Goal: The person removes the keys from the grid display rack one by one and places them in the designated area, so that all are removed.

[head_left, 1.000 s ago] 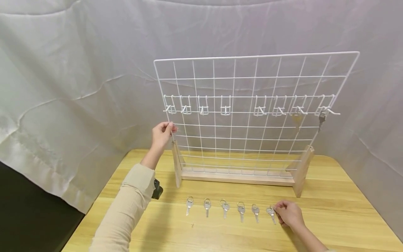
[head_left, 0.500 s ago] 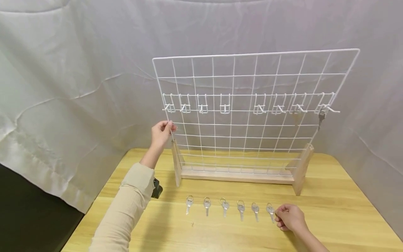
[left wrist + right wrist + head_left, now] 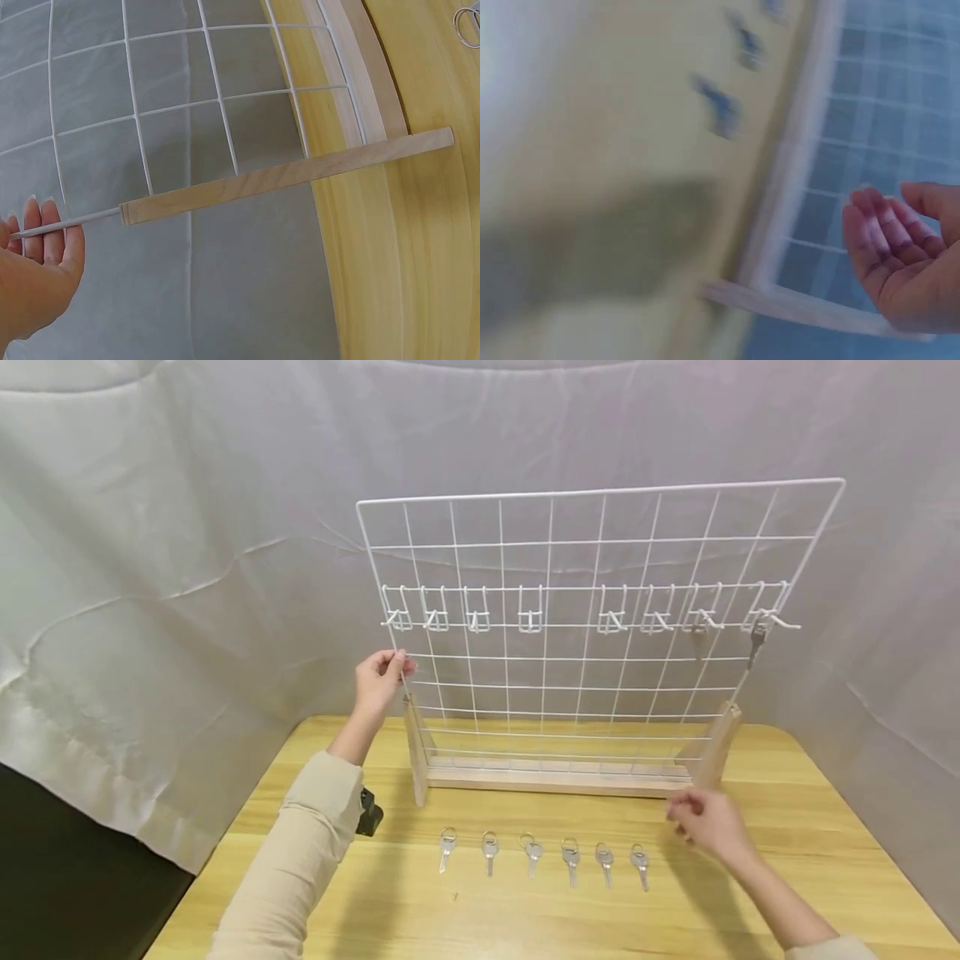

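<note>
My left hand (image 3: 377, 681) holds the left side wire of a white wire grid rack (image 3: 525, 685), just above its wooden foot. In the left wrist view, the fingers curl around that wire. My right hand (image 3: 705, 822), palm bare and fingers loosely bent, hovers by the rack's right wooden foot (image 3: 720, 752). A key (image 3: 639, 860) with a ring lies flat on the table, left of and nearer than this hand. Several more keys (image 3: 571, 853) with rings continue the row leftward. On the rack's rightmost hook (image 3: 768, 618) hangs a key (image 3: 757, 643).
Several white hooks (image 3: 530, 620) line the grid at one height, prongs pointing forward. A wooden base bar (image 3: 555, 781) joins the feet on the yellow wooden table (image 3: 525, 927). Grey cloth (image 3: 187, 568) surrounds the table's back and sides. Black gear (image 3: 369, 814) sits at my left wrist.
My right hand has left the rightmost key of the row and risen toward the rack's right foot. That key stays on the table. The left hand keeps its grip on the side wire.
</note>
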`<state>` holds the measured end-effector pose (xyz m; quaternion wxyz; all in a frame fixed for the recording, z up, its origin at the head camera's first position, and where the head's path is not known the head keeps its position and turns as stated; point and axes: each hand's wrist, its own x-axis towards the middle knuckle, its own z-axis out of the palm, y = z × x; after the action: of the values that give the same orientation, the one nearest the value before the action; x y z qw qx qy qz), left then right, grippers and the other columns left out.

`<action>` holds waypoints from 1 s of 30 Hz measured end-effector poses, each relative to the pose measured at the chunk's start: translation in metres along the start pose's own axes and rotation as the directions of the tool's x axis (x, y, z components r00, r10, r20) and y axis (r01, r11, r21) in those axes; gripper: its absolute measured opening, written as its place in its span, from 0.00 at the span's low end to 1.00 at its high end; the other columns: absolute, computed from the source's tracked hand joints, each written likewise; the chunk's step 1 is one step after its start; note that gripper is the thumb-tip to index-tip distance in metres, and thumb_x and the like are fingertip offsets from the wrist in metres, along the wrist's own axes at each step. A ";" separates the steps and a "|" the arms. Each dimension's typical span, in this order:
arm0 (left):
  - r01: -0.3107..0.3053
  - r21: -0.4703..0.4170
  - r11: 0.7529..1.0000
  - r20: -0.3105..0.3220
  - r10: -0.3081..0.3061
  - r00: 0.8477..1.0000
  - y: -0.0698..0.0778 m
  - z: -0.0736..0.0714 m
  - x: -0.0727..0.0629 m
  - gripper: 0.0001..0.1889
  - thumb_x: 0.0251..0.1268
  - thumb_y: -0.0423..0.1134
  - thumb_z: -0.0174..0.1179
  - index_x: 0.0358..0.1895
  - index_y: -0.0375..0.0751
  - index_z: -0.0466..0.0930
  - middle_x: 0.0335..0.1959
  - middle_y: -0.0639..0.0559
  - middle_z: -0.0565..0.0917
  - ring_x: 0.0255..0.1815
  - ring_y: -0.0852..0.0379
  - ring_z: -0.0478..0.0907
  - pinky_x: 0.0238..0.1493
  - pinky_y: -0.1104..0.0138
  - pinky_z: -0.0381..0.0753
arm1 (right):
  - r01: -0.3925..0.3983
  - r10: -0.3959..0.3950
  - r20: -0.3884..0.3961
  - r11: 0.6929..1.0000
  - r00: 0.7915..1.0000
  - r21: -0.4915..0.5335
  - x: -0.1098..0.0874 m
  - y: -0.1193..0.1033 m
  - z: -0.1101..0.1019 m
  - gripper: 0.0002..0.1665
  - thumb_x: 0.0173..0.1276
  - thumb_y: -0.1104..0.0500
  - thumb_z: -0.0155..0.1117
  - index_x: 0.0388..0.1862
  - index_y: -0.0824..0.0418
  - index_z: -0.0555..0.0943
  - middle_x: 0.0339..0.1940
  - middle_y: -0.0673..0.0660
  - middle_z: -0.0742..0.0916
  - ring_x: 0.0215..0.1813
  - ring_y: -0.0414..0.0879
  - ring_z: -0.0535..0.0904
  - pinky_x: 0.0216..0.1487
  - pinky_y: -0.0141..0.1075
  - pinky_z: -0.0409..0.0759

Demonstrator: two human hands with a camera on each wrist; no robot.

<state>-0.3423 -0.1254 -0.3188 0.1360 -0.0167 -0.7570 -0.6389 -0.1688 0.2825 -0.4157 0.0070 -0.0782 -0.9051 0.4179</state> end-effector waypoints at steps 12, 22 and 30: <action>0.026 0.002 1.000 0.001 -0.026 1.000 0.001 0.002 0.000 0.15 0.70 0.38 0.50 0.46 0.26 0.75 0.38 0.39 0.85 0.27 0.72 0.77 0.35 0.80 0.79 | 0.326 -0.334 -0.425 0.941 0.841 -0.093 0.015 -0.077 -0.067 0.13 0.65 0.60 0.60 0.41 0.70 0.80 0.24 0.26 0.76 0.27 0.19 0.71 0.28 0.14 0.72; 0.052 -0.005 0.999 0.011 -0.052 0.999 -0.003 0.000 0.001 0.16 0.70 0.39 0.50 0.47 0.26 0.75 0.34 0.48 0.86 0.29 0.72 0.78 0.49 0.66 0.82 | 0.375 -0.327 -0.550 0.927 0.768 -0.027 0.029 -0.125 -0.080 0.19 0.65 0.59 0.59 0.50 0.70 0.77 0.33 0.30 0.76 0.35 0.16 0.70 0.39 0.09 0.69; 0.057 -0.025 0.998 0.028 -0.056 0.998 -0.003 0.000 0.003 0.16 0.70 0.39 0.50 0.46 0.26 0.75 0.26 0.59 0.83 0.28 0.72 0.78 0.44 0.73 0.82 | 0.393 -0.290 -0.579 0.918 0.762 0.057 0.047 -0.136 -0.088 0.20 0.64 0.62 0.59 0.52 0.73 0.75 0.28 0.22 0.75 0.34 0.18 0.72 0.37 0.10 0.70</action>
<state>-0.3455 -0.1268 -0.3212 0.1074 -0.0057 -0.7506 -0.6519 -0.2264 0.2692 -0.2577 0.3546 -0.0295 -0.8215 0.4455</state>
